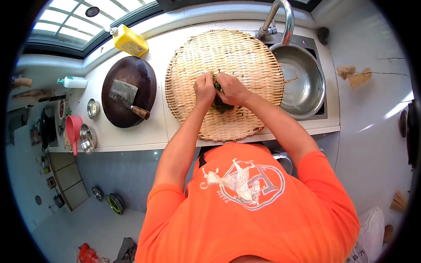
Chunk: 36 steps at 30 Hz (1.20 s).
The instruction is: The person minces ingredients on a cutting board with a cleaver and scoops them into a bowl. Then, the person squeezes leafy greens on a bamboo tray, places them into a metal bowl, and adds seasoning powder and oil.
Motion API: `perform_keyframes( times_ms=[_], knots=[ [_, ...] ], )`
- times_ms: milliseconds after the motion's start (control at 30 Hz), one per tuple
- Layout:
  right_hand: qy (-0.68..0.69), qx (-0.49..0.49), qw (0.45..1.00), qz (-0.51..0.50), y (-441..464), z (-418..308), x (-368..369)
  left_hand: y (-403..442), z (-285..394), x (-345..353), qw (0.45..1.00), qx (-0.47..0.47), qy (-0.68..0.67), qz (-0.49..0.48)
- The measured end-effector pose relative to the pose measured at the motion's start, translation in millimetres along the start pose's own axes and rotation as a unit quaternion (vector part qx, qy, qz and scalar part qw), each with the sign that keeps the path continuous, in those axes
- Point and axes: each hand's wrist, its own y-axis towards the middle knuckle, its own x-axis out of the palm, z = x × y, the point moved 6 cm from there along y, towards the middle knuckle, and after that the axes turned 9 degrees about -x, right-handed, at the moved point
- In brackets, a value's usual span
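Observation:
Both hands are together over a round woven bamboo tray (184, 57) on the counter. My left hand (205, 90) is closed on one side of a small bunch of dark leafy greens (217, 82). From the other side my right hand (233, 89) grips the same bunch, its fingers curled close to the left ones. A darker pile of greens (222, 105) lies on the tray just below the hands, partly hidden by the right wrist. Fingertips and the exact grip are hard to make out at this size.
Right of the tray, a metal basin (302, 81) sits in the sink under a curved faucet (287, 19). On the left are a round dark chopping board (115, 103) with a cleaver (124, 93), a yellow bottle (130, 41), metal bowls (87, 138) and a pink ladle (73, 127).

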Motion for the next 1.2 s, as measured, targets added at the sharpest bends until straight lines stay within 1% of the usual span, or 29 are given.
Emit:
perform_keyframes(
  times_ms=[33, 100, 133, 233, 267, 367, 400, 500, 533, 567, 600, 633, 667, 700, 733, 767, 867, 967, 1000, 1100, 1133, 1200],
  knots=[
    [-0.018, -0.004, 0.999, -0.038, -3.3, -1.4, -5.8, -5.4, -4.7, -0.1, 1.0, -0.003, -0.018, -0.01],
    [-0.05, -0.018, 0.992, -0.116, -12.9, -4.6, -14.8, -24.8, -6.7, -8.1, 0.999, 0.044, 0.028, -0.009],
    [-0.076, -0.012, 0.989, -0.126, -21.8, 3.3, -15.4, -30.9, -3.2, -11.9, 0.996, 0.073, 0.051, -0.006],
    [-0.068, 0.099, 0.98, -0.156, -45.7, 23.7, -26.9, -61.4, -13.6, -26.5, 0.969, 0.063, 0.24, 0.018],
    [-0.045, 0.134, 0.973, -0.185, -53.2, 29.4, -22.6, -55.2, -35.6, -18.6, 0.985, 0.02, 0.148, -0.085],
    [-0.126, 0.129, 0.965, -0.192, -56.7, 22.5, 8.9, -61.5, -40.9, 0.8, 0.981, 0.024, 0.176, -0.075],
    [-0.115, 0.122, 0.979, -0.114, -53.7, 16.7, 14.9, -66.6, -28.9, 4.3, 0.991, -0.003, 0.119, -0.056],
    [-0.05, 0.133, 0.988, -0.06, -48.4, 23.4, 30.5, -54.5, -38.3, 7.1, 0.997, 0.002, 0.07, 0.012],
    [-0.022, 0.091, 0.995, -0.014, -45.7, 16.4, 22.8, -49.6, -46.8, 6.9, 0.994, 0.032, 0.089, 0.048],
    [-0.017, 0.062, 0.998, 0.012, -45.6, 17.2, 20.1, -55.1, -38.7, 3.7, 0.997, 0.035, 0.044, 0.052],
    [-0.004, 0.068, 0.998, 0.013, -43.1, 12.7, 14.7, -66.7, -18.7, -0.1, 0.995, 0.029, 0.067, 0.069],
    [-0.015, 0.061, 0.998, 0.018, -41.9, 10.7, 13.3, -69.2, -14.9, 1.6, 0.995, 0.04, 0.042, 0.084],
    [-0.001, 0.076, 0.997, 0.013, -36.9, 4.5, 10.7, -73.3, -12.9, -0.7, 0.985, 0.083, 0.075, 0.131],
    [0.005, 0.1, 0.995, 0.009, -37.4, 2.1, 5.4, -71.7, -14.6, 0.2, 0.995, 0.022, 0.055, 0.082],
    [-0.048, 0.078, 0.995, -0.032, -43.4, 5.4, 9.2, -72.7, -8.9, -0.9, 0.99, -0.093, 0.106, -0.025],
    [-0.107, 0.058, 0.99, -0.068, -47.7, 7.6, 10.9, -75.1, -5.1, -3.7, 0.985, -0.093, 0.143, -0.019],
    [-0.138, 0.066, 0.983, -0.105, -54.4, -7.3, -2.3, -89.6, 14.3, -1.9, 0.963, -0.083, 0.255, -0.023],
    [-0.107, 0.086, 0.989, -0.048, -56.8, 7.6, -23.5, -103.2, 38.2, -8.2, 0.946, -0.084, 0.313, -0.022],
    [-0.126, 0.052, 0.99, 0.028, -57.3, 2.9, -33.4, -106.6, 45.9, -10.2, 0.95, -0.05, 0.309, 0.013],
    [-0.116, 0.102, 0.988, 0.008, -63.6, 12.6, -50.2, -109.2, 64.1, -14.2, 0.944, 0.039, 0.327, 0.037],
    [-0.158, 0.071, 0.985, 0.019, -60.2, 1.9, -60.9, -108.0, 68.1, -16.2, 0.951, 0.045, 0.303, 0.035],
    [-0.072, 0.093, 0.989, 0.091, -59.7, -13.2, -78.9, -106.4, 75.9, -16.1, 0.965, 0.061, 0.254, 0.026]
  ],
)
